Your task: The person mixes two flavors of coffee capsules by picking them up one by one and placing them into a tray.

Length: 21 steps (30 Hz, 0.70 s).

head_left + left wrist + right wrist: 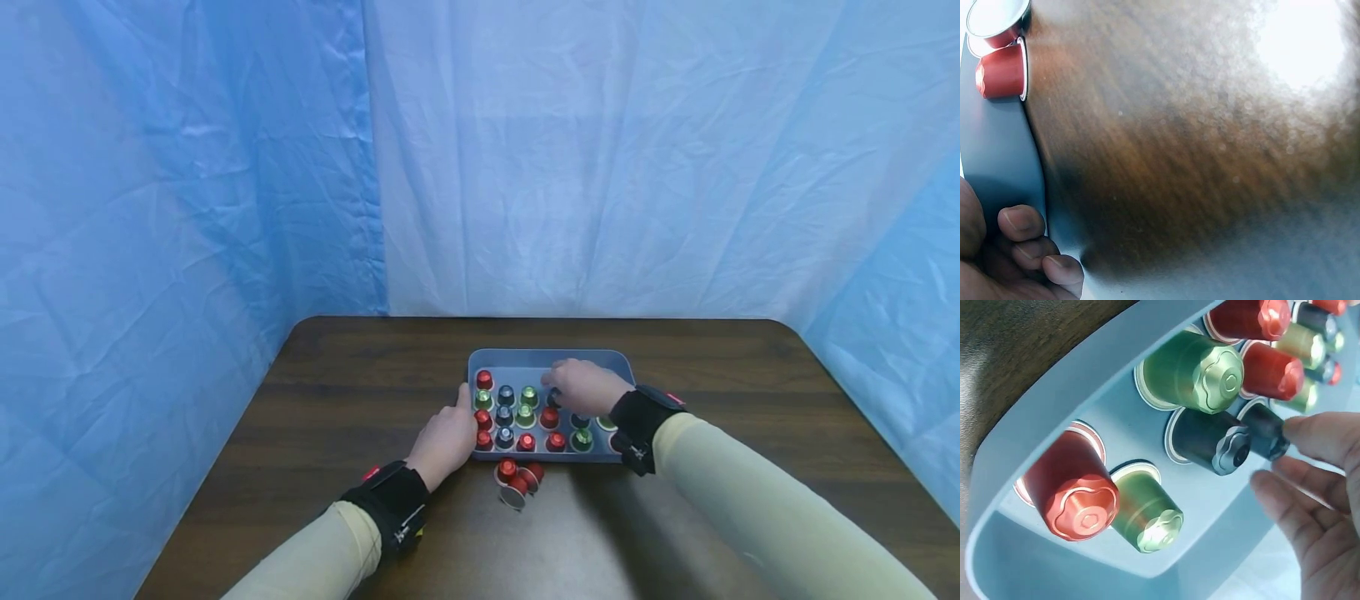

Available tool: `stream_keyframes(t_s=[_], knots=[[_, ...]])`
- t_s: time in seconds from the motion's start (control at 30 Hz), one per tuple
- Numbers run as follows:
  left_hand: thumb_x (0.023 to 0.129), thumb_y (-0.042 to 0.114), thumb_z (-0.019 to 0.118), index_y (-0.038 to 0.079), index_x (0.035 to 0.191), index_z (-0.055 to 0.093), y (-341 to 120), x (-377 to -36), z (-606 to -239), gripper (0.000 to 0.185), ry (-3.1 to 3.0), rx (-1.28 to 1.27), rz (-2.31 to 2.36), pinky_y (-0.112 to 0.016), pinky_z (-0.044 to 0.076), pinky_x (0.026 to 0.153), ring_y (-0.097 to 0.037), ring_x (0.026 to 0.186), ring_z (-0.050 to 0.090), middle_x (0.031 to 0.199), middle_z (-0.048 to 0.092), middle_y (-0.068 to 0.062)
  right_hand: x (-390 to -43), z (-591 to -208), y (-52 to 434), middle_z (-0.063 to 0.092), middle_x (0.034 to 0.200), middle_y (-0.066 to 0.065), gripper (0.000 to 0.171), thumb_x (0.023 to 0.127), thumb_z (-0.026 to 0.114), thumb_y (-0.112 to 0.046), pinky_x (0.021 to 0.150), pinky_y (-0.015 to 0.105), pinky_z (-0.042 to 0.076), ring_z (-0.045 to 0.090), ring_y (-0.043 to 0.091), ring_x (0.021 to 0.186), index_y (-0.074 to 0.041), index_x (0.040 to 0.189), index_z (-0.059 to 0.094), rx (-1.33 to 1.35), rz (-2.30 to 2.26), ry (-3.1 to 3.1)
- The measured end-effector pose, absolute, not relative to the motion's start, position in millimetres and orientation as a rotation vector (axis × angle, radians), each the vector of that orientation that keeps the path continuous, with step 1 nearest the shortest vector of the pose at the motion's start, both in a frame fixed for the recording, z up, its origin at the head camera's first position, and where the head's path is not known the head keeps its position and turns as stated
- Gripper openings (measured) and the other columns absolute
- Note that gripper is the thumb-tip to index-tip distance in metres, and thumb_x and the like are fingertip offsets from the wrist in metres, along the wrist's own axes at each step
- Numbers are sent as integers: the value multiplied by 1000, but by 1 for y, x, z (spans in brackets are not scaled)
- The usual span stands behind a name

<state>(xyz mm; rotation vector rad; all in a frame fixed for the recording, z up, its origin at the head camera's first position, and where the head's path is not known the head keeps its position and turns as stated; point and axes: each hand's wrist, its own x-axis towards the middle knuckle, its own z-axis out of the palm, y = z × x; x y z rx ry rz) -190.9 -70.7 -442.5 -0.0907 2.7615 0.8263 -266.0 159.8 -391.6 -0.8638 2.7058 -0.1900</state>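
A blue-grey tray (551, 358) on the table holds rows of coffee capsules in red, green and dark blue-black, standing with their domes up. My left hand (447, 435) grips the tray's left side; in the left wrist view its fingers (1021, 223) curl at the tray's outer wall. Over the back half of the tray, my right hand (588, 386) pinches a dark coffee capsule (1263, 430) between thumb and fingers, low among the others. Another dark capsule (1207, 440) stands right beside it, with a green capsule (1188, 372) and a red capsule (1072, 484) nearer the tray's corner.
Several loose red capsules (507, 470) lie in a small pile on the wooden table (360, 400), just in front of the tray. One leans on its side with its foil lid showing. Blue sheets (600, 167) hang behind and beside the table.
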Motion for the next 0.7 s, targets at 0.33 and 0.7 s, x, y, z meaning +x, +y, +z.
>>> stream_keyframes(t_s=[0.33, 0.7], knots=[[105, 29, 56, 7, 162, 18, -70, -193, -443, 71, 2776, -74, 804, -40, 59, 77, -25, 96, 70, 111, 68, -12, -238, -381, 160, 69, 109, 7, 36, 89, 80, -15, 84, 37, 59, 69, 20, 98, -11, 124, 72, -988, -286, 2791], [106, 32, 56, 11, 163, 17, -71, -192, -441, 72, 2764, -96, 823, -42, 59, 85, -26, 102, 69, 115, 67, -11, -208, -378, 157, 69, 99, 3, 30, 86, 83, -14, 77, 25, 58, 66, 11, 84, -10, 114, 75, -1378, -400, 2761]])
